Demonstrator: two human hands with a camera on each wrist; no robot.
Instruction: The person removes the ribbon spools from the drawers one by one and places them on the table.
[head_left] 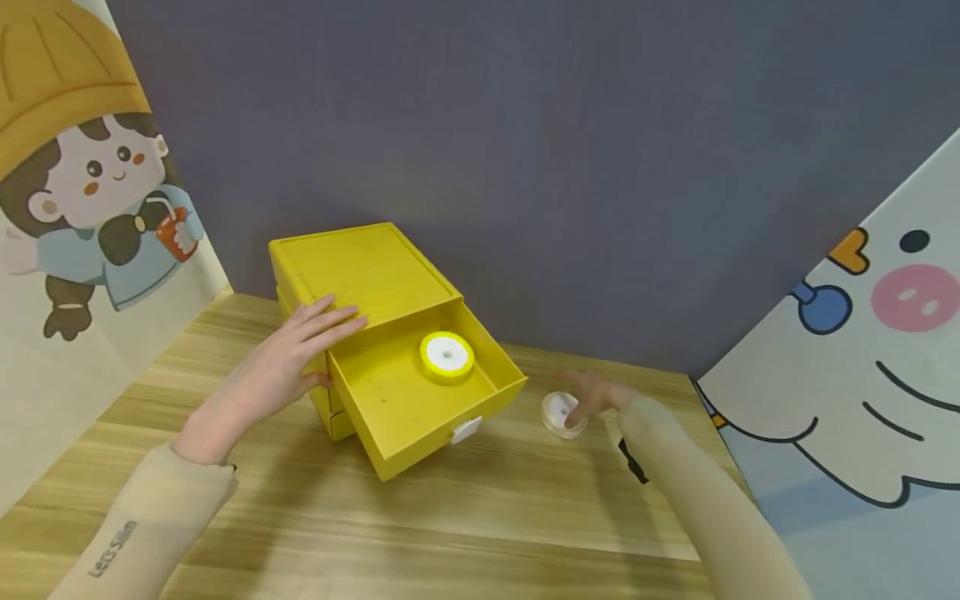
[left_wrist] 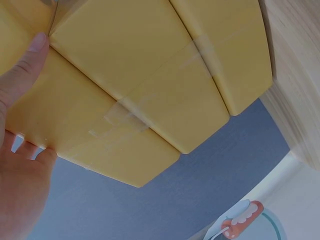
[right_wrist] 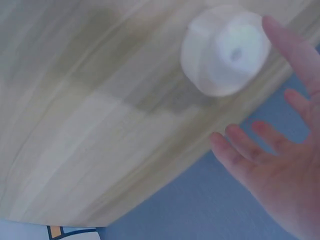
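A yellow drawer box stands on the wooden table with its top drawer pulled open. A yellow tape roll lies inside the drawer. My left hand rests flat on the box's top and side, fingers straight; the left wrist view shows the thumb against the yellow box. My right hand reaches with spread fingers over a clear tape roll on the table right of the drawer. In the right wrist view the fingers hover beside the clear tape roll, blurred.
A grey wall stands behind the table. Cartoon panels flank it at left and at right. A small dark object lies on the table beside my right sleeve. The drawer has a white handle.
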